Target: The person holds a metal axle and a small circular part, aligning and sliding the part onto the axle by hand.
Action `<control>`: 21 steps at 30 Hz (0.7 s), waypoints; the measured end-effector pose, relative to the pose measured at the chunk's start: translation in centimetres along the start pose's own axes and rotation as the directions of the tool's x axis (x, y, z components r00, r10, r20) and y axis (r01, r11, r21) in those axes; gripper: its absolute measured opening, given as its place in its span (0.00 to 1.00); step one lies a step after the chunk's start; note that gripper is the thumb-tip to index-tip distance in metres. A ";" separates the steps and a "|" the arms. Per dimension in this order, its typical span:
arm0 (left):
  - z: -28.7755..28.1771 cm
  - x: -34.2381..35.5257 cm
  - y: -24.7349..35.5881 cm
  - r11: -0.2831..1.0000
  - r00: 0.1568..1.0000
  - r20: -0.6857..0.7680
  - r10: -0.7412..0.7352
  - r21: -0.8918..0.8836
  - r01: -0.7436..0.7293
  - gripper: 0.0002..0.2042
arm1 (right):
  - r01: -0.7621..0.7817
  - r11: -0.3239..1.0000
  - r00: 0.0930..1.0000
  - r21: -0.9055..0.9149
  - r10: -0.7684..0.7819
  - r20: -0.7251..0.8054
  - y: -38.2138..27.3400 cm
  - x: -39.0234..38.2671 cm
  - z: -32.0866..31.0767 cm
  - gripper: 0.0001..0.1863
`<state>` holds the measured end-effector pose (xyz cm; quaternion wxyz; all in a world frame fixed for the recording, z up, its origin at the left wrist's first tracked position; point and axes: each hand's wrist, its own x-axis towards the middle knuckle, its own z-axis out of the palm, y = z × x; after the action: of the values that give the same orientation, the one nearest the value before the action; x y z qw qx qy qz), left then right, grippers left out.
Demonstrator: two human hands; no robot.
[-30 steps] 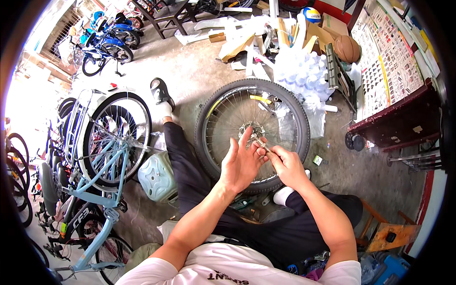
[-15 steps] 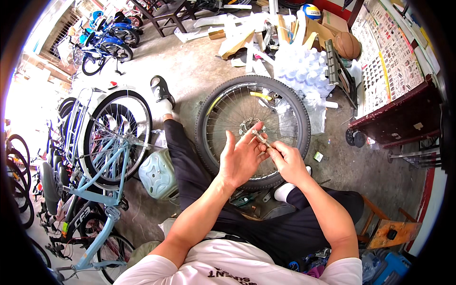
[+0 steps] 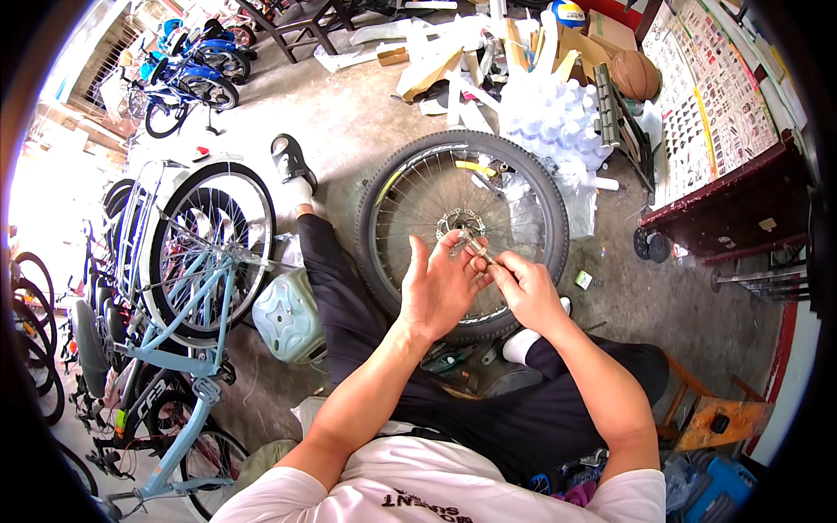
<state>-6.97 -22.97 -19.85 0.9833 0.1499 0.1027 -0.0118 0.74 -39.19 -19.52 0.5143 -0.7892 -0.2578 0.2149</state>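
My left hand [image 3: 438, 292] is turned palm up with its thumb and fingers apart, the fingertips touching one end of a short metal rod. The rod [image 3: 479, 247] looks like a wheel axle with nuts or rings on it. Between thumb and fingers, my right hand [image 3: 528, 294] grips its near end. Both hands are above a bicycle wheel [image 3: 559, 187] lying flat on the floor, with a black knobby tyre and a disc rotor [image 3: 462, 223] at the hub. My hands cover part of the rim and spokes.
An upturned light-blue bicycle [image 3: 170, 353] stands left, beside a pale blue plastic stool [image 3: 286, 318]. Wrapped white bottles [image 3: 545, 122], scrap cardboard and a basketball [image 3: 635, 75] lie beyond the wheel. A dark red cabinet [image 3: 732, 209] is right; tools lie by my legs.
My left fingers have curled a little around the rod's end, and the index finger has drawn back to the left. My right hand keeps its grip. The whole view has shifted slightly.
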 end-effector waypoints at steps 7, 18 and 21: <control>0.7 -0.2 0.2 0.999 1.000 -0.026 0.007 0.039 -0.006 0.38 | -0.014 1.000 0.999 -0.024 0.015 0.032 -0.8 -0.1 -0.2 0.10; 0.1 -0.1 0.0 1.000 1.000 -0.005 -0.001 0.001 0.001 0.39 | -0.013 1.000 0.999 -0.029 0.014 0.036 -0.7 -0.1 -0.2 0.09; -0.8 0.0 0.4 0.999 0.999 0.017 -0.027 0.027 0.027 0.39 | -0.001 1.000 1.000 -0.022 0.002 0.030 -0.8 -0.2 -0.2 0.09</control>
<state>-7.08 -22.35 -20.44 0.9818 0.1613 0.0960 -0.0277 0.54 -39.18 -18.73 0.5014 -0.7919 -0.2672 0.2240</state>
